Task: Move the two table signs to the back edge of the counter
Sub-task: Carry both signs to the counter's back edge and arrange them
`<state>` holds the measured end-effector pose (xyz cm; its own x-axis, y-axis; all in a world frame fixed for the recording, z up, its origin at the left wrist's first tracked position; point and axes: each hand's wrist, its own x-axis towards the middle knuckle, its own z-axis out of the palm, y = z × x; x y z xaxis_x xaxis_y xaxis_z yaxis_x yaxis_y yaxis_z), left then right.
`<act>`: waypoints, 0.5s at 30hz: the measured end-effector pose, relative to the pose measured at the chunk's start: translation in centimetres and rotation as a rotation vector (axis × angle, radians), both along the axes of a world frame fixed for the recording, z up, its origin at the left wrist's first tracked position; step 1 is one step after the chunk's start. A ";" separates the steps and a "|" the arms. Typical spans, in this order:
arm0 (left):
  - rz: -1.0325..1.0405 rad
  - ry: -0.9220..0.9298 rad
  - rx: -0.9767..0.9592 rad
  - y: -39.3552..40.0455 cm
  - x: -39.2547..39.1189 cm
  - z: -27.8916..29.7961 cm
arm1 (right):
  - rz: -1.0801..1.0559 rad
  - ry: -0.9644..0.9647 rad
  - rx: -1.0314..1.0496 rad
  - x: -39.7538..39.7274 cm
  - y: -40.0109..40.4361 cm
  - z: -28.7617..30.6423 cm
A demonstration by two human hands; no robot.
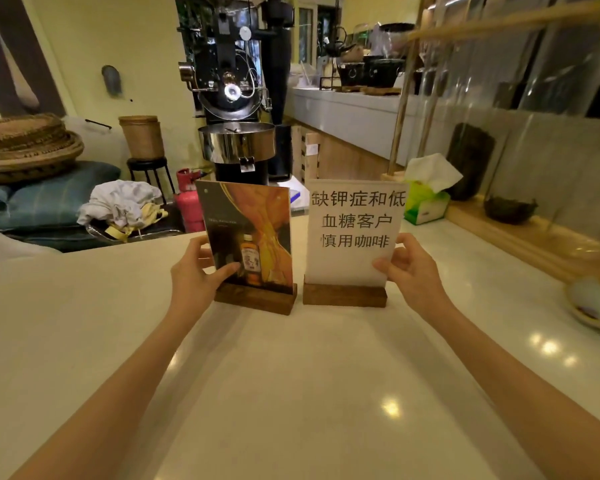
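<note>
Left hand (196, 271) pinches the picture sign (248, 233), right hand (407, 268) the text sign (355, 233); gripped high, either could tip off its wooden base on the desk (291, 393).

This is a small café or coffee shop. A black coffee roaster (234, 84) with a steel cooling tray (237, 142) stands behind the pale table (291, 393). On the table stand a bottle advertisement sign (252, 237) and a printed customer notice about coffee (355, 233), each in a wooden base. A green tissue box (426, 202) sits nearby, and dark kettles and pots (371, 69) line a side shelf.
</note>
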<state>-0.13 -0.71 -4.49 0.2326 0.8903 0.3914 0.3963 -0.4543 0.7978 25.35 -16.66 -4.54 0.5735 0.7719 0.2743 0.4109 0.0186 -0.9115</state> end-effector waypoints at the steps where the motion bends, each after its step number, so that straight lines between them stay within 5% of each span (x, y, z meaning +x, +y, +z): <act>1: -0.014 -0.005 0.005 0.0 1.2 0.0 | -0.021 -0.007 0.001 0.9 -0.4 0.0; 15: -0.214 0.022 -0.029 -0.5 18.3 0.0 | -0.277 -0.054 -0.014 13.2 -7.1 1.2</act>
